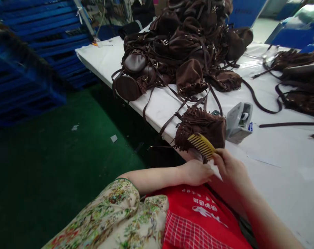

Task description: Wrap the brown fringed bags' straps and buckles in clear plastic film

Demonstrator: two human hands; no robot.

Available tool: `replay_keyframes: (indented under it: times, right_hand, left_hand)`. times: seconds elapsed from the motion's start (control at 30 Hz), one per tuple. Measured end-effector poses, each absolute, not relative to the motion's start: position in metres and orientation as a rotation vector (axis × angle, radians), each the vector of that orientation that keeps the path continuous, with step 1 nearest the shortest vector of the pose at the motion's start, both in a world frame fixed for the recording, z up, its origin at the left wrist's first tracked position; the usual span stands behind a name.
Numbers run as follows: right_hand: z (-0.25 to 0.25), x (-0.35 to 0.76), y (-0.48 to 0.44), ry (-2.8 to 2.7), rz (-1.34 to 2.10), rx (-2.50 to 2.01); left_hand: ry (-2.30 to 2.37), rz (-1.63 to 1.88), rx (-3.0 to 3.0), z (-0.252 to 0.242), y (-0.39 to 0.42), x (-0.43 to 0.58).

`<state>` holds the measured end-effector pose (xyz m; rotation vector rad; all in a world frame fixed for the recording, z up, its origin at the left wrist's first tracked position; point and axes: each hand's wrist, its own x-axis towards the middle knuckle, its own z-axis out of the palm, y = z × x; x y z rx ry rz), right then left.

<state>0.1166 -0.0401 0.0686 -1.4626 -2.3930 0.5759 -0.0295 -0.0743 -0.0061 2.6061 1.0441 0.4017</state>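
Observation:
My right hand (231,169) is closed on the end of a yellow wide-toothed comb (202,146), whose teeth point down and to the left. Just beyond the comb, a dark brown fringed bag (211,126) lies on its side at the table's near edge, its fringe spread to the left. My left hand (197,172) is closed close below the comb, with the fingers bunched around something dark that I cannot make out. Both hands are close together in front of the red apron (195,211).
A big heap of brown bags (169,45) with dangling straps covers the far part of the white table (107,57). A grey box-like holder (238,122) stands right of the bag. More fringed bags (304,83) lie at the right. Blue pallets (43,34) are stacked on the green floor.

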Motion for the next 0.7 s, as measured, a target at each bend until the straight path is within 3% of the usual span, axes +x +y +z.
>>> replay_keyframes:
  times: [0.1, 0.17, 0.37, 0.53, 0.7]
  right_hand:
    - [0.054, 0.093, -0.025, -2.603, -0.029, -1.550]
    - [0.043, 0.083, -0.020, -2.691, -0.178, -1.528]
    - [0.028, 0.085, -0.006, -2.778, 0.025, -1.502]
    - [0.033, 0.072, 0.014, -2.592, 0.095, -1.692]
    - [0.032, 0.055, 0.015, -2.934, 0.210, -1.571]
  left_hand:
    - [0.928, 0.384, 2.639, -0.015, -0.108, -0.048]
    - [1.083, 0.584, 2.557, -0.009, -0.117, -0.070]
    - [1.548, 1.303, 1.744, 0.022, -0.070, -0.154]
    - [1.530, 1.437, 1.169, 0.001, -0.027, -0.187]
    - [1.474, 1.170, 1.123, -0.022, -0.014, -0.176]
